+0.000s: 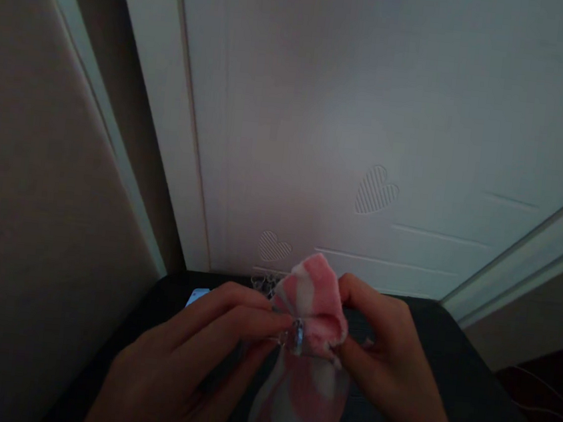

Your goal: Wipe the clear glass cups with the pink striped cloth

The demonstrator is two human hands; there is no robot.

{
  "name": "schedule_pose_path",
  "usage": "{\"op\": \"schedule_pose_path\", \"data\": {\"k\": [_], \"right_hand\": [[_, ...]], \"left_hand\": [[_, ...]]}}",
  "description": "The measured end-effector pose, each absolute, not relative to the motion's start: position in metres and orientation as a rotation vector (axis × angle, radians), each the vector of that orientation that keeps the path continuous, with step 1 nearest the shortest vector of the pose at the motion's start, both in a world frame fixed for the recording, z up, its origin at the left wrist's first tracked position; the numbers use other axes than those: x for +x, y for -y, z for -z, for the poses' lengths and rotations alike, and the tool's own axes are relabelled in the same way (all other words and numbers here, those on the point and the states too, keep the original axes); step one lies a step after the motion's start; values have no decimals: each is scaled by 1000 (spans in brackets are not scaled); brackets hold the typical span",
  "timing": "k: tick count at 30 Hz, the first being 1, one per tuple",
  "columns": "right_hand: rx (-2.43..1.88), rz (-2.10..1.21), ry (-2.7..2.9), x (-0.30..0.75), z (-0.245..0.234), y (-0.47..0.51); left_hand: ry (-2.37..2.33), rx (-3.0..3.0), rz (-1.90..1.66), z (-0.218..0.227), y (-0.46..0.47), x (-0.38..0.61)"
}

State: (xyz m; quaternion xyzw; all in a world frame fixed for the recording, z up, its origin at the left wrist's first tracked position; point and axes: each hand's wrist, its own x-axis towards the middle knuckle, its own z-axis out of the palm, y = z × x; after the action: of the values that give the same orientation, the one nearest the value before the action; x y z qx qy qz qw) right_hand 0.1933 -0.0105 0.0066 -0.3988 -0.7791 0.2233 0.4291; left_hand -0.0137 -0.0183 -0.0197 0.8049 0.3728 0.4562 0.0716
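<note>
A pink-and-white striped sock (302, 401) hangs upright in front of me, its upper part folded and bunched. My left hand (196, 356) is closed in a pinch at the sock's left side, on a small clear, shiny clip-like piece (298, 337) that sits against the gathered fabric. Its exact shape is hard to make out in the dim light. On the other side, my right hand (386, 363) grips the sock's right edge between thumb and fingers. The lower end of the sock runs out of the bottom of the view.
Below the hands is a dark table (429, 334) set against a white panel (312, 107) with embossed hearts. Several clear pieces (264, 282) lie at its back edge. A pale flat object (197, 296) is behind my left hand. Thin cables (545, 383) lie at far right.
</note>
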Motion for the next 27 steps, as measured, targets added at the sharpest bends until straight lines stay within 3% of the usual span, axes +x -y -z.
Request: {"op": "schedule_pose_path", "data": {"k": [22,27], "right_hand": [[-915,-587,1830,206,-9,16],[-888,-590,1806,207,-8,17]], "left_hand": [[-1023,2454,-1317,15,14,-3],[-972,2333,-1127,9,14,-7]]}}
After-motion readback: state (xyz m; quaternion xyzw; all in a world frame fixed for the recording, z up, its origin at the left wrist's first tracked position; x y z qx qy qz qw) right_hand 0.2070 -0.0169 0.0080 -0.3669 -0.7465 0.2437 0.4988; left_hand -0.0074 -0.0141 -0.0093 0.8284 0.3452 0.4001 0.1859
